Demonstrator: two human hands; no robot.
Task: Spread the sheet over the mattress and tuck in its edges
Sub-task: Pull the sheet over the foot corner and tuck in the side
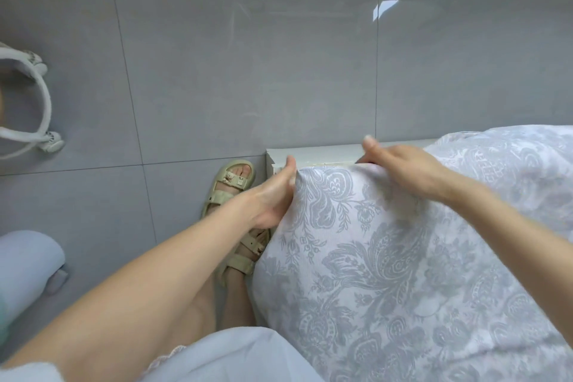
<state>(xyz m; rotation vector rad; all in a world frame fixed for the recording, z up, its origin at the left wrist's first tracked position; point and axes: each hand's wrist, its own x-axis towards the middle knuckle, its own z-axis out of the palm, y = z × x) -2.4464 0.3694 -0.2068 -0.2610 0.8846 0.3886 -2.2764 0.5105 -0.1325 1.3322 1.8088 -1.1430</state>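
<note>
- A white sheet (pixel 387 257) with a grey floral pattern lies over the corner of a bed, at the right and lower centre of the view. It bulges over the mattress, which it hides completely.
- The left hand (pixel 273 195) is pressed against the left side of that corner. Its thumb (pixel 290 163) rests on the cloth; the other fingers go behind the fabric, so whether they pinch it cannot be told.
- The right hand (pixel 403 169) rests on the far edge of the sheet with its fingers (pixel 370 146) curled down over that edge, gripping the cloth, one fingertip lifted.
- The sheet looks light, thin and limp. It should fold, bunch and slide easily, and it is unlikely to tear or be damaged by firm pulling.
- Best taken by the hem on either side of the corner, pulled taut, then pushed down between the mattress and the white bed frame (pixel 322 153) just beyond the hands.
- The heavy part is likely the mattress, which may need lifting at the corner.
- Hidden: the sheet's hem, the gap it must go into, and whether any edge is already tucked.
- The rest of the bed is cut off at the right and bottom.
- One sandal (pixel 231 186) stands on the grey tiled floor (pixel 217 71) beside the bed.
- At the left edge, a white curved object and a pale blue shape are cut off and unclear.
</note>
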